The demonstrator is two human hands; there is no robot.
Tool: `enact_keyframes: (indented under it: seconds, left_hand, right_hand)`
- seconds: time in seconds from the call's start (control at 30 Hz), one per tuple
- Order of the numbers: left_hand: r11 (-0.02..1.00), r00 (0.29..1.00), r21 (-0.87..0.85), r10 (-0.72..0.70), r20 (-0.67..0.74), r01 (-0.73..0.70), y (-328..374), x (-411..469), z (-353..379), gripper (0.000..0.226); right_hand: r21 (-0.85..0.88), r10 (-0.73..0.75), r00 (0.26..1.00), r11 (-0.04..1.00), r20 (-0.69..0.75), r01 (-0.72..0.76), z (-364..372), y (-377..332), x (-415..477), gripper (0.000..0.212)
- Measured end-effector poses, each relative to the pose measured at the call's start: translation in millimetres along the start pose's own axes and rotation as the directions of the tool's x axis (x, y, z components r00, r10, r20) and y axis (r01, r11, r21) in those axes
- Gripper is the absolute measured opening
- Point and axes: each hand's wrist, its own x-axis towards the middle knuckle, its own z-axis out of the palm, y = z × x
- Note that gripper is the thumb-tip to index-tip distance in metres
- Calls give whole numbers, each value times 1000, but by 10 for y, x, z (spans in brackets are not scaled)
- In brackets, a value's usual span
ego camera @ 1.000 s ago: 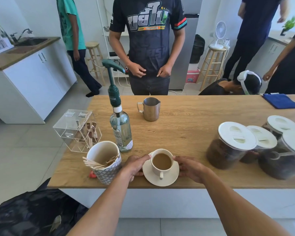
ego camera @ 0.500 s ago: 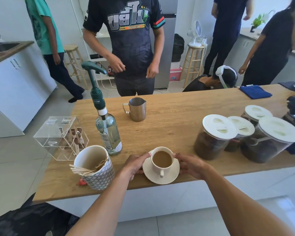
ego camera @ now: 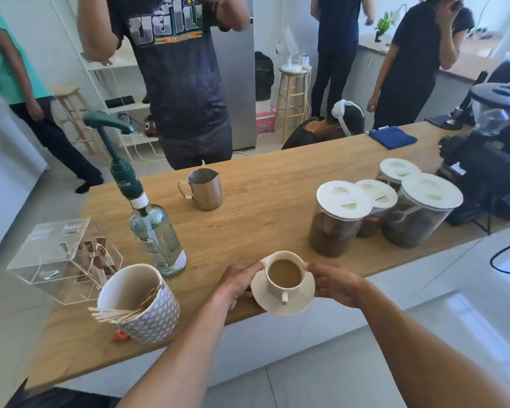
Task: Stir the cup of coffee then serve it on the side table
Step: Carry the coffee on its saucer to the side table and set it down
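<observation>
Desk: Biggest in shot?

Photographer: Long wooden counter (ego camera: 262, 201), running from 8 o'clock to 2 o'clock across the frame. Behind it, toward 12 o'clock, several people (ego camera: 183, 83) standing, one crouched low.

Desk: On top of it?

Photographer: At 3 o'clock, black coffee machine (ego camera: 489, 172). Just beside that, toward the middle, four clear jars (ego camera: 339, 225) with white lids, dark contents inside. At 9 o'clock, on the counter's end, clear plastic box (ego camera: 62, 254), contents too blurred to name. Near the box, glass bottle (ego camera: 156, 237) with a green pump top. At 8 o'clock, patterned mug (ego camera: 142, 307) with wooden sticks (ego camera: 115, 312) poking over its rim. Toward 12 o'clock, steel jug (ego camera: 203, 189), well apart from the rest. Far back at 1 o'clock, folded blue cloth (ego camera: 392, 136).

Desk: And the coffee?

Photographer: At 6 o'clock, overlapping the counter's near edge: white saucer (ego camera: 277, 307) carrying a white cup (ego camera: 283, 275), upright, full of milky coffee, handle pointing to 6 o'clock. Resting or lifted, cannot tell.

Desk: Hands?

Photographer: Left hand (ego camera: 239, 282) gripping the saucer's rim at 9 o'clock, thumb on top. Right hand (ego camera: 333, 282) clasping the rim at 3 o'clock, likewise.
</observation>
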Motion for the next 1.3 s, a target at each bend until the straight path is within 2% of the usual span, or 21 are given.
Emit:
enact_keyframes:
  seconds: [0.3,0.4,0.7,0.77,0.87,0.93,1.0,1.13,1.3]
  left_hand:
    - [994,994,91,44,104,-54,161,16,511,26]
    - [993,993,101,58,101,-68,160,-6,672,28]
    - [976,968,185,68,242,-115,258,-255,1300,40]
    - [972,958,193,74,276,-131,261,-360,1496,40]
    - [965,946,216,74,315,-148,217,-521,1795,50]
    - [957,936,239,78,344,-167,159,-582,2003,66]
    - [944,925,269,80,372,-190,108,-669,2221,71]
    - [914,893,323,83,442,-244,8,-947,2688,65]
    - [915,837,328,18,548,-234,-145,-1393,3251,79]
  right_hand:
    - [58,7,991,998,-133,0,-414,173,-325,39]
    - [81,20,985,997,-171,-6,-542,265,-405,39]
    - [169,-6,965,984,-262,52,-1021,567,-885,41]
    - [192,-8,959,979,-285,65,-1145,661,-1073,47]
    - [234,-9,950,968,-311,85,-1297,837,-1379,60]
    - [273,-18,940,955,-341,117,-1392,967,-1577,46]
    - [298,-15,927,945,-374,136,-1497,1100,-1786,37]
    - [316,-18,898,933,-440,174,-1729,1353,-2302,44]
    - [360,-13,851,902,-524,236,-1968,1755,-2931,33]
